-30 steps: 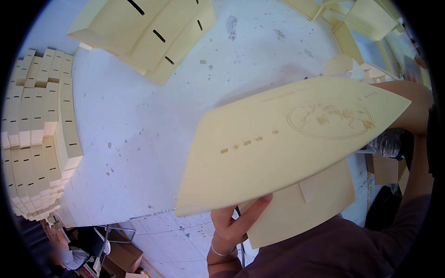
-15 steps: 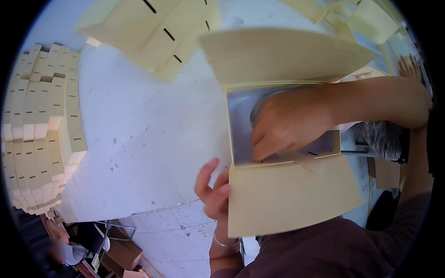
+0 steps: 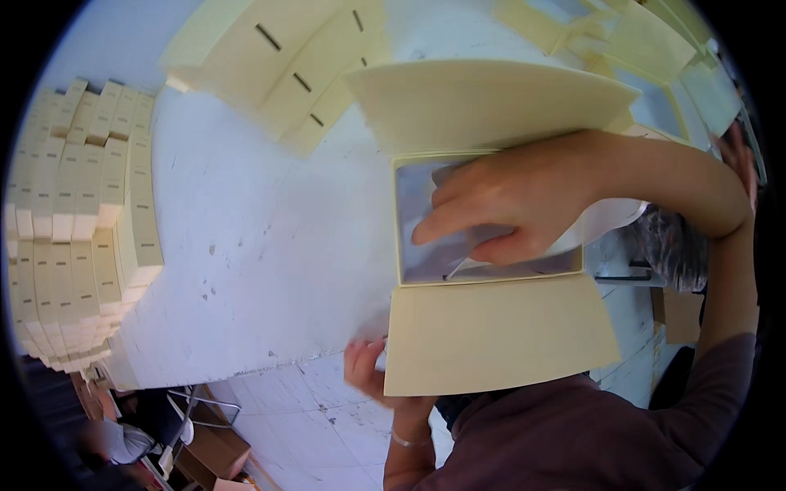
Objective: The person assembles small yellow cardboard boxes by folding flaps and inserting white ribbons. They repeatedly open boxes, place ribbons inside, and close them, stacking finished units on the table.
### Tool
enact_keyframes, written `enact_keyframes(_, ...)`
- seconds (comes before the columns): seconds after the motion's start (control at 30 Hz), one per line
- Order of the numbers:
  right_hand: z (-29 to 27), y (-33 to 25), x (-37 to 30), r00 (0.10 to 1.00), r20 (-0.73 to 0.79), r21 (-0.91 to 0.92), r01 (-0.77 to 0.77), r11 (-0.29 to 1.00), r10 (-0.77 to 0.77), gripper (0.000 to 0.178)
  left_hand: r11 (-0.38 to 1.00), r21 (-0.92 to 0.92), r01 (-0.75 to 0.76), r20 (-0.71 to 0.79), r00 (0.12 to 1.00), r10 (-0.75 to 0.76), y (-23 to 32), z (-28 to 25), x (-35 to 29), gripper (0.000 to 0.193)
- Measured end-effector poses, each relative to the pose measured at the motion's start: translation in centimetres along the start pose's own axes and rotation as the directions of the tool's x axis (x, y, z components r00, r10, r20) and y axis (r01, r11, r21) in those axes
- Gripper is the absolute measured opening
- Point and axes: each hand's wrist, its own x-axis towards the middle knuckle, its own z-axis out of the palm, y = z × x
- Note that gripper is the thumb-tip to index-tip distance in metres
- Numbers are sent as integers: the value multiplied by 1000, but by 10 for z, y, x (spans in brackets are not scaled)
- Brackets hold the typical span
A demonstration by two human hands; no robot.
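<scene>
A cream cardboard box stands open in front of me, one flap raised at the far side and one hanging toward me. My right hand reaches over its pale inside, index finger stretched and thumb bent under. Clear plastic runs beneath that hand and out past the wrist; it appears held in the hand, though the palm is hidden. At the near flap's left edge is my left hand, its fingers curled against the edge. The flap hides part of this hand.
Stacked cream boxes fill the left side of the white table. More closed ones lie at the far side, open ones at the far right. Another person's hand shows at the right rim. A brown carton stands lower left.
My right hand has lifted and opened its fingers somewhat, with more clear plastic showing. My left hand has moved down along the flap and curled. The box has shifted slightly left.
</scene>
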Motion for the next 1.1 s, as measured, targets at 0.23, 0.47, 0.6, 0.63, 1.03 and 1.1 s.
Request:
enact_keyframes(0.23, -25, -21, -14, 989, -34, -600, -134, 789, 142, 10, 981, -43, 192, 187, 966, -180, -26, -52, -93, 15)
enact_keyframes(0.47, -35, -40, -41, 902, 90, -561, -304, 770, 421, 7, 904, 52, 425, 213, 880, -425, -81, -59, -148, 11)
enact_keyframes(0.6, -44, -36, -51, 959, -75, -255, -285, 924, 275, 17, 606, -255, 753, -36, 619, -785, -138, -83, -135, 15)
enact_keyframes(0.63, -45, -34, -51, 963, -137, -159, -254, 954, 234, 20, 772, 41, 634, -154, 767, -623, -143, -90, -109, 21)
enact_keyframes(1.03, -15, -44, -45, 849, -451, -110, -360, 927, 276, 8, 880, -445, -168, 425, 825, 373, 74, -8, 188, 62)
enact_keyframes(1.1, -21, -53, -50, 860, -330, -128, -449, 884, 389, 10, 909, -406, -92, 477, 828, 296, 80, -4, 190, 59)
